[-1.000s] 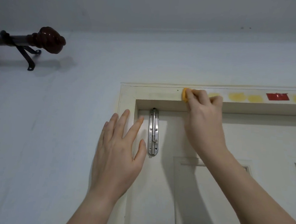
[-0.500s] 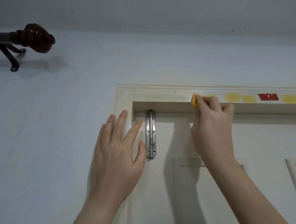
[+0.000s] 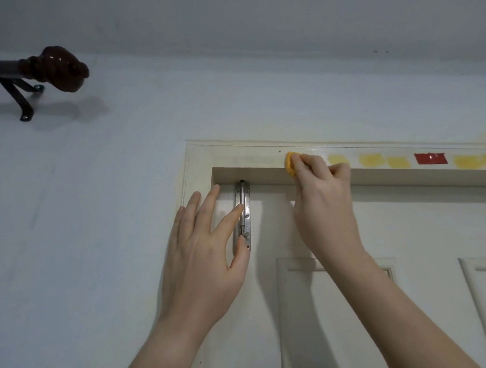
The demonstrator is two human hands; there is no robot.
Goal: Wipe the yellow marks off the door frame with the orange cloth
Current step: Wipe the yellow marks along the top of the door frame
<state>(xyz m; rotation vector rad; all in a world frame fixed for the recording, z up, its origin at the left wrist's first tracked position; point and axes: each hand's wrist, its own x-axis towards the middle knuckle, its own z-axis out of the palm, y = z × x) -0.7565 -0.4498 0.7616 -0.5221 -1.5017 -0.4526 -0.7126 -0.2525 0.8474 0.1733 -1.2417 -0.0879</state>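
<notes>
The only camera, worn on the head, faces up at the top left corner of the door frame from close by. Its wide angle takes in the left hand, the right hand, the ceiling and the curtain rod at far left.

no legible text, numbers, brands or signs. the red label on the door frame carries a small pale patch, too blurred to read as characters. any stamp on the metal bolt is too small to make out.
</notes>
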